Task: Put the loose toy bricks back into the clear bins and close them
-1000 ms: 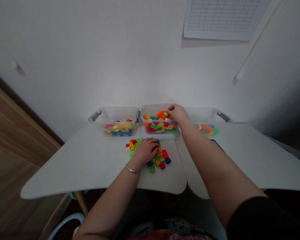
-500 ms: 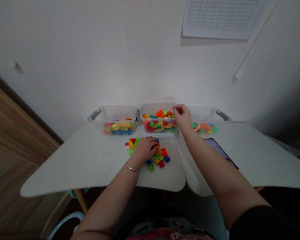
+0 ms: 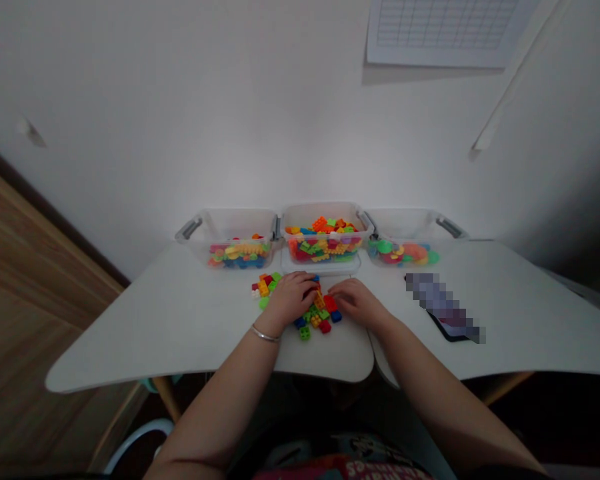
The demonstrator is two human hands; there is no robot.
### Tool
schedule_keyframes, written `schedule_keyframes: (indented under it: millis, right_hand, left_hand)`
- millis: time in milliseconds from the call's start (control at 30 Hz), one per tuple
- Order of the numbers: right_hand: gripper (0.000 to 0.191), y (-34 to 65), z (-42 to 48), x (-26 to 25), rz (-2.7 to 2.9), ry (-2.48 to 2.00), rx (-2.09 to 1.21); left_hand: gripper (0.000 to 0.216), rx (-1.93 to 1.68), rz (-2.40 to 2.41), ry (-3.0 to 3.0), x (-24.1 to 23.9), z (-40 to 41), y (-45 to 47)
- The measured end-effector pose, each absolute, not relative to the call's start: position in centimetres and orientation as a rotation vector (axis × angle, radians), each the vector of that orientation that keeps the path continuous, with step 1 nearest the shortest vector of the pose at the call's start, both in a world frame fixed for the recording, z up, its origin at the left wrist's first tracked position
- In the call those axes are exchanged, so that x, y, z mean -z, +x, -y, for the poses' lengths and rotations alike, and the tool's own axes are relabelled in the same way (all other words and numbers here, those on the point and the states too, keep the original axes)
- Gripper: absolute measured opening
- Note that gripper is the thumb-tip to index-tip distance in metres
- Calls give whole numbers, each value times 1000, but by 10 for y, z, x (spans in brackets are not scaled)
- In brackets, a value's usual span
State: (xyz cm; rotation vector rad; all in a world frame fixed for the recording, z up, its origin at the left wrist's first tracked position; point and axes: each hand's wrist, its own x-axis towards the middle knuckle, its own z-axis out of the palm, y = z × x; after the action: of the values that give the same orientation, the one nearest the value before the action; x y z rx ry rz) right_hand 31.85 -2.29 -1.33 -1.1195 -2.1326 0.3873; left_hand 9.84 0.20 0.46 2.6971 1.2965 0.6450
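A loose pile of small plastic building bricks (image 3: 315, 321) in several colours lies on the white table. My left hand (image 3: 293, 298), with a silver bangle at its wrist, rests over the pile's middle. Its fingers are stretched over the bricks, the thumb apart from them, and the palm hides some pieces. At the pile's right edge is my right hand (image 3: 359, 301), its fingers apart and close to a red brick (image 3: 330, 303); whether they touch it I cannot tell. Behind the pile stands a clear middle bin (image 3: 325, 248) heaped with bright plastic pieces.
A left bin (image 3: 240, 230) and a right bin (image 3: 405, 230), both clear with mixed pieces inside, flank the middle one along the wall. A phone (image 3: 445, 310), its screen blurred out, lies on the table (image 3: 155, 320) to the right. A gridded sheet (image 3: 440, 30) hangs above.
My right hand has come down from the middle bin's right side to the right edge of the brick pile. My left hand has stayed on the pile.
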Motion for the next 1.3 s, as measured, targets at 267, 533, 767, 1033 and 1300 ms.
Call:
schedule_keyframes:
  millis: [267, 533, 767, 1033, 1300]
  right_hand:
    - [21, 321, 23, 16, 2296, -1247, -193]
    - [2, 332, 22, 13, 2126, -1500, -57]
    - [24, 325, 23, 15, 2003, -1645, -154]
    - [19, 327, 20, 21, 2005, -1561, -179]
    - [22, 325, 14, 12, 1707, -1281, -182]
  left_hand:
    - [28, -640, -1303, 2691, -5, -2, 99]
    - [28, -614, -1304, 2688, -6, -2, 98]
    - [27, -608, -1302, 2683, -8, -1, 98]
    - [27, -590, -1310, 2689, -8, -1, 99]
    - [28, -602, -1299, 2711, -7, -3, 99]
